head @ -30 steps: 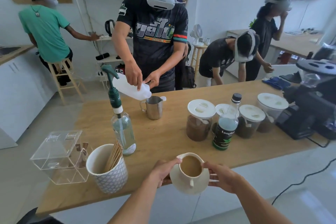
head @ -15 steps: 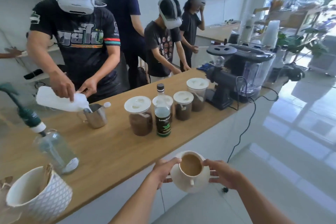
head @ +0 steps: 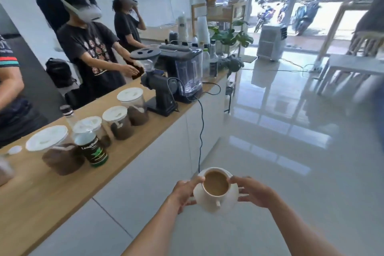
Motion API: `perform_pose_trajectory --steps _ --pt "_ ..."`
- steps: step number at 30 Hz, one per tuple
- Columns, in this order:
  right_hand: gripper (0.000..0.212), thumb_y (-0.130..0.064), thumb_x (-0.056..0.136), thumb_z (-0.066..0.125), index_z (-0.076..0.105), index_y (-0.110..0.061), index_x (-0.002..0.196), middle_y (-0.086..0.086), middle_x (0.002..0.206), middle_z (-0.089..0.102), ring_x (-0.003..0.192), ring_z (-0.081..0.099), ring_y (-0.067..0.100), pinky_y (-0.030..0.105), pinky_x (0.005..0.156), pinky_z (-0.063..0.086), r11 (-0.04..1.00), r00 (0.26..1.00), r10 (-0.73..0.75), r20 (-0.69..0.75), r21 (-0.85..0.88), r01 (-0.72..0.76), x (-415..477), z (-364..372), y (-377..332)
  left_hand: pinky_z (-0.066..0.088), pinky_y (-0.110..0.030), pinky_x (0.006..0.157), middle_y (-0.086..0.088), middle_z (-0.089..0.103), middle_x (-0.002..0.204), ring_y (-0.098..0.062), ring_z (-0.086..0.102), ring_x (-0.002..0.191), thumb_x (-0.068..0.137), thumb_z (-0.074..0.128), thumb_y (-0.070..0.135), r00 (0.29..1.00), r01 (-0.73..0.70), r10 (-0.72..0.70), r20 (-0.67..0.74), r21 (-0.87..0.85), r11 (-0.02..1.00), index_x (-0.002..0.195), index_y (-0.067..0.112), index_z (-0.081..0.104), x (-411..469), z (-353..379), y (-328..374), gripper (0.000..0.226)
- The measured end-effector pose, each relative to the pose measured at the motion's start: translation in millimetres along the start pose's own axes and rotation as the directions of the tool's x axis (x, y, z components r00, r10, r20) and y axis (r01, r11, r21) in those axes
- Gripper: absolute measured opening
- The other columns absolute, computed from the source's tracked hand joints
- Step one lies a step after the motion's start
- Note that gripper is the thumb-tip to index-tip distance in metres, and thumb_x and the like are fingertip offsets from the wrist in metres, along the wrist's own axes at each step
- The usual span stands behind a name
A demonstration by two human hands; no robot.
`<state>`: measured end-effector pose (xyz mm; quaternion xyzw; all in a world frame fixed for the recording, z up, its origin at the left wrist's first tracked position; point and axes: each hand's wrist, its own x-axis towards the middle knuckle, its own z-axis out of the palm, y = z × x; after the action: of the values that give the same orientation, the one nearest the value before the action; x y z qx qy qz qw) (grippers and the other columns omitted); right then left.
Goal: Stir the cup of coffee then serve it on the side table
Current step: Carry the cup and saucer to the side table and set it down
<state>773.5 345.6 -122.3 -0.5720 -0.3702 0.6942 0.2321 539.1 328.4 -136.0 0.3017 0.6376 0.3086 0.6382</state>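
A white cup of milky coffee (head: 216,185) stands on a white saucer (head: 231,198), held in the air over the glossy floor, to the right of the counter. My left hand (head: 185,192) grips the saucer's left edge with the thumb on the rim. My right hand (head: 252,192) holds the right edge, thumb touching the cup's rim. The cup's handle points toward me. A white low table (head: 353,65) stands far off at the right, blurred.
The wooden counter (head: 52,189) runs along the left with several lidded jars of coffee grounds (head: 60,151), a dark bottle (head: 93,149) and a black grinder (head: 160,91) whose cable (head: 200,131) hangs down the front. Several people stand behind the counter. White air cooler (head: 271,41) stands ahead.
The view has swung right, away from the counter toward the open floor. Both hands keep hold of the saucer with the cup, now carried clear of the counter's edge.
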Motion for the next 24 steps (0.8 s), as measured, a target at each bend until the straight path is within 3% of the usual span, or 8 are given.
perform_pose_trajectory --steps 5,9,13,17,24 --pt "0.024 -0.017 0.088 0.067 0.066 -0.004 0.109 0.01 0.091 0.065 0.086 0.061 0.024 0.034 0.074 0.049 0.996 0.994 0.002 -0.109 0.087 0.007 -37 -82 31 0.054 -0.033 0.073 -0.012 0.075 0.1 -0.025 0.069 0.093 0.081 0.076 0.034 0.994 -0.001 -0.008 0.11 0.086 0.996 0.102 0.009 0.071 7 91 -2 0.033" --pt "0.027 -0.018 0.087 0.069 0.067 -0.006 0.11 0.007 0.09 0.067 0.086 0.062 0.023 0.034 0.075 0.048 0.987 0.978 0.006 -0.21 0.158 0.027 -69 -142 56 0.054 -0.036 0.078 -0.015 0.073 0.113 -0.027 0.067 0.1 0.082 0.074 0.034 0.977 -0.015 -0.021 0.213 0.164 0.986 0.111 0.008 0.07 11 164 -4 0.039" --pt "0.027 -0.017 0.082 0.073 0.071 -0.008 0.107 0.006 0.087 0.07 0.085 0.064 0.024 0.037 0.077 0.051 0.963 0.943 0.036 -0.331 0.264 0.056 -105 -196 82 0.055 -0.046 0.09 -0.013 0.072 0.1 -0.032 0.067 0.105 0.075 0.078 0.032 0.952 -0.04 -0.037 0.303 0.243 0.969 0.108 0.006 0.07 11 234 -1 0.043" --pt "0.019 -0.017 0.081 0.074 0.073 -0.012 0.099 0.004 0.081 0.073 0.082 0.066 0.024 0.04 0.079 0.051 0.934 0.899 0.054 -0.434 0.341 0.109 -136 -238 103 0.054 -0.042 0.087 -0.011 0.071 0.096 -0.027 0.066 0.093 0.082 0.074 0.029 0.909 -0.078 -0.067 0.411 0.328 0.942 0.109 0.005 0.07 16 298 4 0.037" --pt "0.026 -0.019 0.083 0.073 0.068 -0.01 0.107 0.011 0.1 0.071 0.098 0.067 0.029 0.048 0.099 0.05 0.883 0.809 0.126 -0.574 0.436 0.173 -177 -299 130 0.054 -0.039 0.081 -0.012 0.069 0.1 -0.026 0.065 0.093 0.084 0.072 0.029 0.818 -0.159 -0.135 0.559 0.446 0.881 0.114 -0.001 0.067 32 402 7 0.043"
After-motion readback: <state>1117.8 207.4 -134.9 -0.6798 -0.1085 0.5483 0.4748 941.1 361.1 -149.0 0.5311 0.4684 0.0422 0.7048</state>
